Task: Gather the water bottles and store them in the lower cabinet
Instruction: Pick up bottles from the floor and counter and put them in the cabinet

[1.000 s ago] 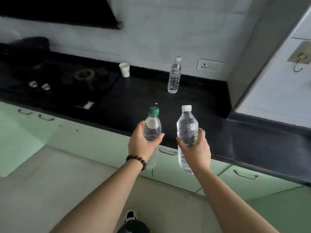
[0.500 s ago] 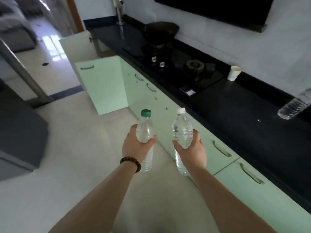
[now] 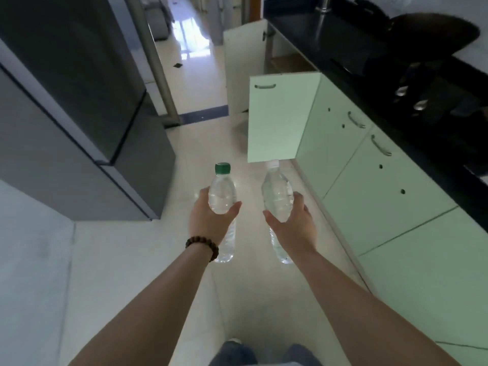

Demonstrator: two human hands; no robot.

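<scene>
Nearest me, both forearms reach forward over the pale floor (image 3: pixel 126 260), with my knees just showing below them. A beaded bracelet (image 3: pixel 202 246) sits on the left wrist. My left hand (image 3: pixel 208 220) has its grip wrapped round the middle of the green-capped bottle (image 3: pixel 222 191), thumb across the front, and my right hand (image 3: pixel 291 224) has its grip wrapped round the white-capped bottle (image 3: pixel 277 194) the same way. Both bottles stand close to upright, the white-capped one leaning slightly toward the green-capped one, and they are near each other without touching.

What has changed: a second ago I faced the black surface (image 3: pixel 396 83) head-on, with a 3rd bottle standing at its back; now I have turned to look along the cabinet run, and that 3rd bottle has dropped out of view. I read this as the carry leg: 2 bottles in hand, heading for storage, with 1 left to fetch afterwards.

Beyond the green-capped bottle, the open cabinet door (image 3: pixel 280 120) swings out into the aisle, a second pale door open just behind it. The opening behind these doors looks like the lower cabinet I want, though its inside is mostly hidden. Further from the bottle stands the dark fridge (image 3: pixel 79 107), then the doorway.
</scene>
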